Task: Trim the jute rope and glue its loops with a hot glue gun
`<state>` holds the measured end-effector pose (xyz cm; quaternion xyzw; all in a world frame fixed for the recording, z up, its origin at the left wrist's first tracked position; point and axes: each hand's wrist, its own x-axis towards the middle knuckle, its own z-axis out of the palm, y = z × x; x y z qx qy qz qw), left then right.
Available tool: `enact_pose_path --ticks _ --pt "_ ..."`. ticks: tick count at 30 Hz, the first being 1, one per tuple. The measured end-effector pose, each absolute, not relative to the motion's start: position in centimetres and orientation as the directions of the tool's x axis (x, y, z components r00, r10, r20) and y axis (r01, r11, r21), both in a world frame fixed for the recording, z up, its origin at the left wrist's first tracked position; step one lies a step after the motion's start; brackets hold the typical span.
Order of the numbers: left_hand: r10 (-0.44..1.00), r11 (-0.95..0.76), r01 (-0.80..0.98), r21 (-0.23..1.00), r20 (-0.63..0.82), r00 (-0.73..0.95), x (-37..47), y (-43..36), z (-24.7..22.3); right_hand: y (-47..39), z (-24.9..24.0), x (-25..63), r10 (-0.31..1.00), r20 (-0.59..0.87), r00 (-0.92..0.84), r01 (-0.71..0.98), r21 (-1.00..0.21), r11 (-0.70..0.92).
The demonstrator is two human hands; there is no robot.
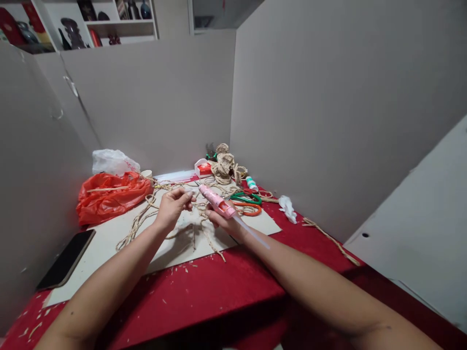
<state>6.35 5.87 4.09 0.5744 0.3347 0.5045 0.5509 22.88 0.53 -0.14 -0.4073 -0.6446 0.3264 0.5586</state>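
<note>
My right hand (222, 218) is wrapped round a pink hot glue gun (214, 198). A translucent glue stick (251, 233) sticks out of its back end, over my forearm. The gun's nozzle points up and away, towards the left. Just left of the nozzle, my left hand (175, 206) has its thumb and fingers pinched together. What they hold, if anything, is too small to make out. Under and around both hands, lengths of twisted tan cord (138, 221) lie on a pale board (164, 260). Green-handled and orange-handled scissors (250, 209) rest right of the gun.
A red plastic bag (113, 199) and a white bag (115, 163) stand at the left, with a phone (67, 260) nearer me. Coiled cord (223, 167) is heaped by the back wall. Crumpled tissue (288, 209) lies right on the red cloth (204, 291). Grey partitions enclose the table.
</note>
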Motion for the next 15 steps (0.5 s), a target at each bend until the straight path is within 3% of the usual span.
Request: enact_pose_path --ticks 9,12,15 --pt "0.998 -0.018 0.004 1.000 0.018 -0.059 0.3 11.6 3.5 1.1 -0.4 22.7 0.935 0.348 0.065 0.034 -0.937 0.347" --pt "0.993 -0.050 0.032 0.998 0.053 -0.102 0.5 12.2 6.6 2.0 -1.2 22.5 0.945 0.309 0.104 -0.014 -0.950 0.312" --pt "0.987 -0.159 0.052 0.986 0.161 -0.027 4.1 10.6 9.6 3.2 -2.3 22.6 0.944 0.289 0.161 -0.017 -0.955 0.295"
